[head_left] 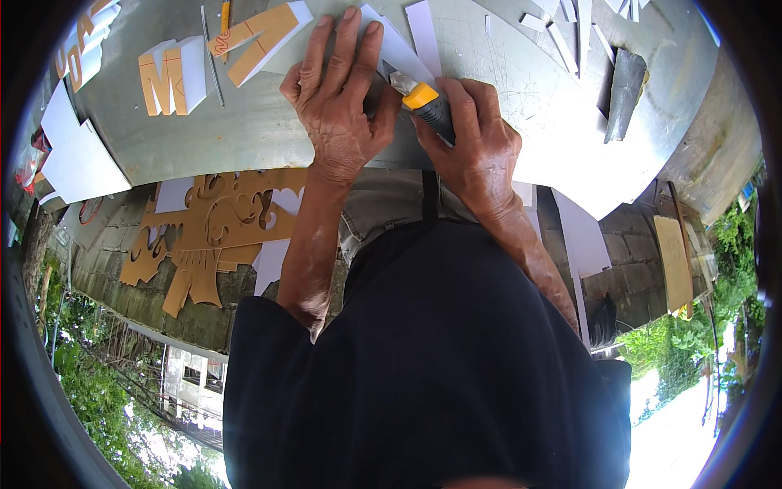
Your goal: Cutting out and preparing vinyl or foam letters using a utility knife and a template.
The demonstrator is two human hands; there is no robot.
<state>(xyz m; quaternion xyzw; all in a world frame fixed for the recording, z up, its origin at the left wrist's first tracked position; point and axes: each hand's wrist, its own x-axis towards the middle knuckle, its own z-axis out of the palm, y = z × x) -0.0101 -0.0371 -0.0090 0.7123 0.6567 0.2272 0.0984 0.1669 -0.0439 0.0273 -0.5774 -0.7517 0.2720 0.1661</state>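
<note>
My left hand (342, 106) lies palm down with its fingers stretched out, pressing on a white foam-like strip (397, 49) on the metal tabletop (261, 122). A yellow and black utility knife (423, 99) is gripped in my right hand (481, 143). Its head points up and left, close by my left thumb and against the strip; the blade's tip is hard to make out. Another white strip (423, 37) lies just beyond the knife. To the left stand thick letter-shaped blocks (173, 79), white at the sides with brown faces.
A thin metal rod (212, 61) and a yellow pencil (225, 20) lie among the blocks. Narrow white offcuts (564, 49) and a dark curved piece (625, 94) occupy the right side. Below the table's near edge are brown cut-out sheets (232, 216) and white boards (580, 232).
</note>
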